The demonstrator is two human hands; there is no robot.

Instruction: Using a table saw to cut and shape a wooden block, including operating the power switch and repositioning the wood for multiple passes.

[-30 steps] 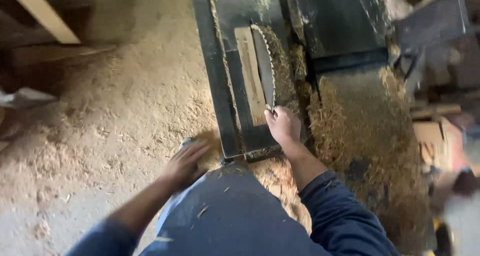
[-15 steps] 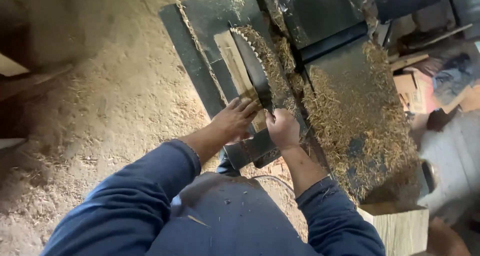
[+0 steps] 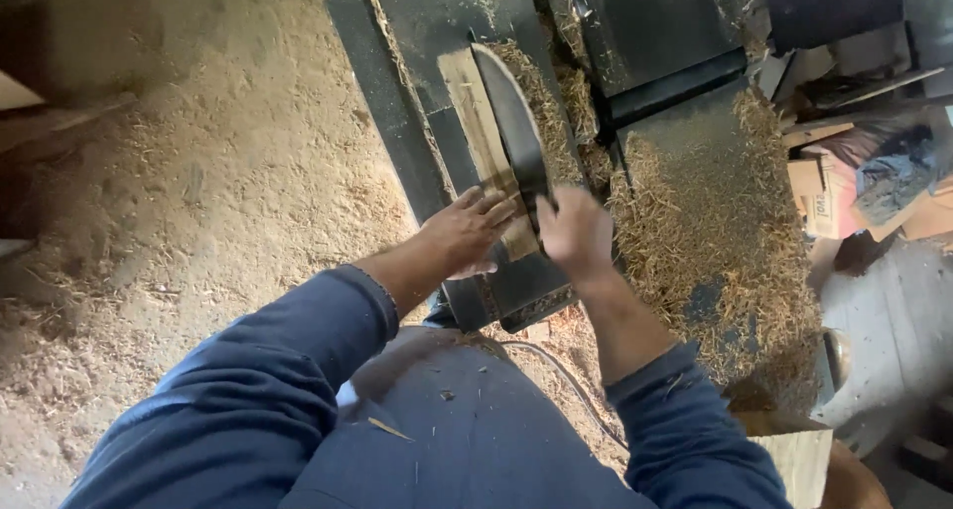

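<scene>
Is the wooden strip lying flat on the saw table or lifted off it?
Flat. The wooden strip lies lengthwise on the dark table beside the blade, with the left hand pressing its near end.

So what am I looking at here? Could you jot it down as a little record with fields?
Place: floor covered in sawdust
Machine: dark table saw with round blade
Workpiece: wooden strip lying beside the blade
Left hand: resting on the strip's near end
Right hand: at the blade's near edge
Debris: wood shavings heaped on the right
</scene>
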